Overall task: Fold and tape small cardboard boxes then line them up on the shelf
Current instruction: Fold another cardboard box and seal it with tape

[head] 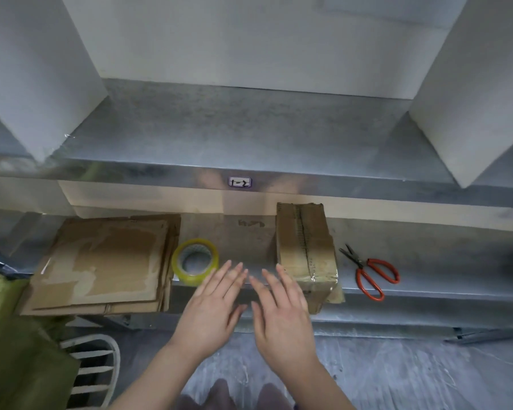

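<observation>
A stack of flattened cardboard boxes (101,263) lies at the left of the lower metal shelf (240,235). Beside it on the right sits a roll of yellowish clear tape (195,261). A folded, taped cardboard box (305,250) stands further right, reaching over the shelf's front edge. My left hand (212,312) and my right hand (282,315) hover side by side in front of the shelf edge, between the tape and the box. Both have fingers straight and spread and hold nothing. My right fingertips are close to the box's left front corner.
Red-handled scissors (369,273) lie on the shelf right of the box. An upper metal shelf (237,143) labelled 1-2 carries large white boxes at left (33,69) and right (468,93). A green bag (15,344) and a white chair (97,368) stand lower left.
</observation>
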`<state>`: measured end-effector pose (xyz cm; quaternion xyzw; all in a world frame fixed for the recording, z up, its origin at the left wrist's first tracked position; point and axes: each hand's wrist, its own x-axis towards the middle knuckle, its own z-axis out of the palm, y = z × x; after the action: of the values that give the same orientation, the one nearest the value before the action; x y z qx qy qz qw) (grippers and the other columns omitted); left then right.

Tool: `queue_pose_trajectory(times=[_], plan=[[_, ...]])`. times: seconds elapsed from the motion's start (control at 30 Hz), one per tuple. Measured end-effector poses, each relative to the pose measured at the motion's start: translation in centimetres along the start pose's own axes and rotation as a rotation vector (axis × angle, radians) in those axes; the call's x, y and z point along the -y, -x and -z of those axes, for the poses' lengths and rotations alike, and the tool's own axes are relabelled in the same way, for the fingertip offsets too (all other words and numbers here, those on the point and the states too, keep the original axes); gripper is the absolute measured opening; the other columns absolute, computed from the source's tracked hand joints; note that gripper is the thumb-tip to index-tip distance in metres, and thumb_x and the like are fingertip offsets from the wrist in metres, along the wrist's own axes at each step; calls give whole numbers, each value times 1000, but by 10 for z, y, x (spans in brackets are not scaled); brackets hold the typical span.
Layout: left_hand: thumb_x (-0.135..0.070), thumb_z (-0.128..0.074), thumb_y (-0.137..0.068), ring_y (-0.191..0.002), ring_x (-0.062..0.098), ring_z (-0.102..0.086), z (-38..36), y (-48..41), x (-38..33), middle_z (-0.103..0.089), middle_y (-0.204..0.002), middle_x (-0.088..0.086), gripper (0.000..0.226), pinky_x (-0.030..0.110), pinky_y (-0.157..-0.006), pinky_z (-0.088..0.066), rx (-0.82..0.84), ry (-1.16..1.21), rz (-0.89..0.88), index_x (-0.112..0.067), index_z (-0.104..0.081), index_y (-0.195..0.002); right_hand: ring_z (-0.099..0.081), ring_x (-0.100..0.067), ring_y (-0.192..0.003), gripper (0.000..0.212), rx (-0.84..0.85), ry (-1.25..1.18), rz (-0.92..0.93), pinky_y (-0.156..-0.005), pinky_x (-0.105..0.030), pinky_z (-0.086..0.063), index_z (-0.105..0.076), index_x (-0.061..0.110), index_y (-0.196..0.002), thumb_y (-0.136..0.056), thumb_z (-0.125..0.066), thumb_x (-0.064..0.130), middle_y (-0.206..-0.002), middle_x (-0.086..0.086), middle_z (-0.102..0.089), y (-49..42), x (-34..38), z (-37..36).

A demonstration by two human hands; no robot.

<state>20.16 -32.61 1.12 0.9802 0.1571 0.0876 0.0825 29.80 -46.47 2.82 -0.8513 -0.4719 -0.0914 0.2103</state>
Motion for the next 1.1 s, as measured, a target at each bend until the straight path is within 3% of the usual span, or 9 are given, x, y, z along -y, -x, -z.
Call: queue_pose_trajectory(times=[0.13, 0.3, 0.43, 0.53, 0.7, 0.77, 0.87, 0.97, 1.1], plan=[[-44, -48, -96, -146, 14, -20, -6, -16, -50, -35, -154, -4, 60, 34, -118, -8, 0, 32, 15, -18, -37, -149, -49, -28, -133, 41, 2, 74, -34, -108, -50, -41, -64, 18, -127, -94, -43, 29, -133, -4, -60, 7, -52, 19], [-46, -37, -98, -143, 12, -29, -16, -24, -90, -39, -152, -7, 56, 28, -118, -10, -39, 73, 104, -19, -39, -148, -49, -31, -131, 40, 32, 37, -121, -106, -48, -42, -64, 19, -127, -88, -68, 16, -132, -7, -60, 12, -110, 35], [-43, -37, -101, -142, 8, -25, -30, -29, -103, -30, -155, -11, 55, 28, -116, -14, -44, 241, 303, -24, -26, -152, -45, -21, -132, 40, 198, -189, -216, -106, -29, -39, -54, 26, -136, -97, -54, 17, -143, -2, -50, 12, -137, 39], [-36, -42, -101, -140, 2, -24, -35, -35, -114, -26, -156, -14, 56, 24, -114, -17, -64, 525, 419, -28, -22, -153, -52, -8, -122, 44, 283, -388, -286, -96, -12, -37, -46, 31, -140, -98, -51, 19, -139, 9, -52, 9, -148, 35], [-30, -50, -100, -133, -4, -30, -41, -37, -128, -30, -148, -24, 66, 24, -112, -28, -45, 896, 501, -49, -10, -149, -57, -6, -118, 49, 280, -646, -393, -100, -26, -49, -51, 34, -130, -90, -61, 7, -127, 5, -60, 6, -159, 30], [-30, -53, -98, -129, -2, -39, -40, -39, -121, -41, -142, -21, 65, 26, -109, -35, -59, 876, 507, -50, -18, -148, -59, -2, -114, 50, 289, -723, -411, -98, -23, -51, -55, 35, -125, -86, -67, 7, -123, 7, -62, 4, -164, 29], [-32, -62, -93, -112, -8, -54, -33, -48, -102, -57, -126, -18, 49, 26, -99, -48, -97, 781, 466, -50, -46, -135, -60, 7, -100, 42, 290, -713, -403, -87, -13, -51, -60, 38, -115, -80, -78, 23, -114, 15, -63, -4, -168, 27], [-26, -70, -88, -96, -9, -58, -32, -62, -95, -55, -112, -17, 31, 27, -87, -54, -129, 666, 408, -35, -62, -116, -63, -1, -90, 35, 220, -546, -376, -80, -22, -55, -61, 37, -107, -79, -79, 31, -103, 16, -59, -9, -163, 20], [-15, -64, -91, -87, 12, -63, -40, -70, -107, -53, -109, -4, 21, 31, -78, -53, -201, 493, 380, -18, -64, -112, -66, -5, -78, 24, 38, -446, -362, -69, -33, -57, -65, 27, -108, -86, -73, 28, -103, 13, -60, -4, -148, 10]])
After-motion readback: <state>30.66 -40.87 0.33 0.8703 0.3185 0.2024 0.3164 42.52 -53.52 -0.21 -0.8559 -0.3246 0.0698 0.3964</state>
